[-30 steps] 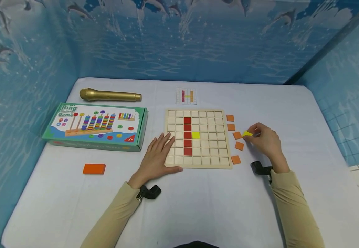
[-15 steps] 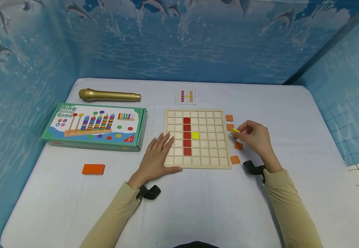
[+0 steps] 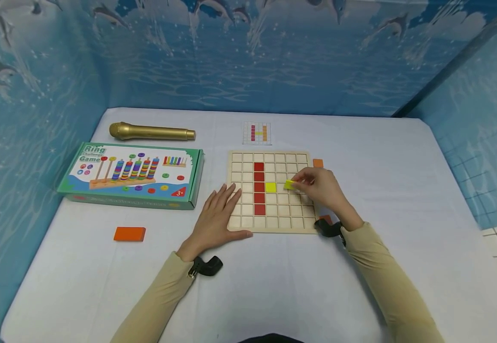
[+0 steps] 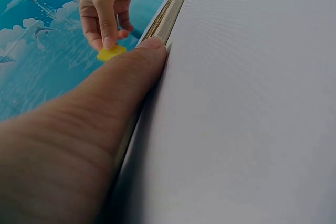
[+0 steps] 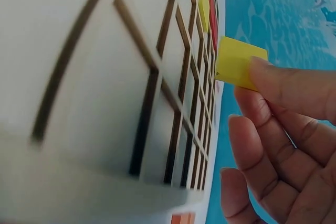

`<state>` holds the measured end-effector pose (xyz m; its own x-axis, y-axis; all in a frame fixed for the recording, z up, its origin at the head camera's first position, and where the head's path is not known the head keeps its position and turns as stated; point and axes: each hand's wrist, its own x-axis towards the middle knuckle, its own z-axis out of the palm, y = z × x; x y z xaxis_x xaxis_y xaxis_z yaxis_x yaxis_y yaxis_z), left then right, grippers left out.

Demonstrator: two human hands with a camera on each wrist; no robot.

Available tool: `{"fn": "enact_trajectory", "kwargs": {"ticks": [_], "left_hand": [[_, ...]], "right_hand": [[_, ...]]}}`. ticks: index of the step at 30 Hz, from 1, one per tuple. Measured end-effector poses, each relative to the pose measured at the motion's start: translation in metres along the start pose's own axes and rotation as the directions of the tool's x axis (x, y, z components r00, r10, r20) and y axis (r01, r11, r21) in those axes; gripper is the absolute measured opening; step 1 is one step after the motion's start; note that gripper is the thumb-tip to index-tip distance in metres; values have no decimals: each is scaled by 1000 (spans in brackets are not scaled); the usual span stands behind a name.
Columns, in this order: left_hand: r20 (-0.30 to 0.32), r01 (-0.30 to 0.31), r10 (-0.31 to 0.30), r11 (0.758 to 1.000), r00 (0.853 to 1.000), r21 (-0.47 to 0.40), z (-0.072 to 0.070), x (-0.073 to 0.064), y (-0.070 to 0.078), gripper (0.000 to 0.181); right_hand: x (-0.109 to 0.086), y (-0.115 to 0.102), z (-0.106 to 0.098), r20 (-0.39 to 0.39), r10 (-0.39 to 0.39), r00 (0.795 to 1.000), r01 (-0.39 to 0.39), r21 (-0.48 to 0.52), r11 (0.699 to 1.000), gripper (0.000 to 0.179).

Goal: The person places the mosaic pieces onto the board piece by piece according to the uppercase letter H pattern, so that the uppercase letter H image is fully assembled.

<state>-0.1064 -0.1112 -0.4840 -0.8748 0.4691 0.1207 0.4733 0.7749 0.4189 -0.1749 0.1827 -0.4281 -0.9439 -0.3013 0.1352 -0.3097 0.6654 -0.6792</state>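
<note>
My right hand (image 3: 323,190) pinches a yellow square tile (image 5: 236,62) between thumb and fingers, above the right half of a wooden grid board (image 3: 284,223). Fingers spread, my left hand (image 3: 216,216) rests on the board's left edge, and its thumb (image 4: 126,72) lies along the near edge. A column of several red tiles (image 3: 258,187) sits in the grid. Beside that column, one yellow tile (image 3: 270,187) fills a cell. Orange tiles (image 3: 318,163) lie just right of the board, some hidden behind my right hand and wrist.
Behind the board lies a small pattern card (image 3: 257,133) with red, yellow and orange squares. At the left are a Ring Challenge Game box (image 3: 132,174), a gold microphone (image 3: 154,132) and an orange block (image 3: 129,234). Blue sea-print curtains (image 3: 248,62) stand behind the white table (image 3: 274,286).
My right hand has carried the yellow tile leftward from beside the orange tiles to above the board. The left hand has stayed in place.
</note>
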Motion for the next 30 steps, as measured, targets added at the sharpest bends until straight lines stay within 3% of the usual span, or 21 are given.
{"fn": "enact_trajectory", "kwargs": {"ticks": [12, 21, 30], "left_hand": [[12, 3, -3, 1000, 1000, 11, 0, 1, 0, 105], [13, 2, -2, 1000, 1000, 9, 1, 0, -1, 105], [18, 0, 0, 1000, 1000, 11, -1, 1, 0, 105]], "right_hand": [[10, -7, 12, 114, 59, 992, -48, -99, 994, 10], [8, -9, 12, 154, 27, 988, 0, -172, 985, 16], [2, -9, 10, 190, -67, 979, 117, -260, 958, 27]]}}
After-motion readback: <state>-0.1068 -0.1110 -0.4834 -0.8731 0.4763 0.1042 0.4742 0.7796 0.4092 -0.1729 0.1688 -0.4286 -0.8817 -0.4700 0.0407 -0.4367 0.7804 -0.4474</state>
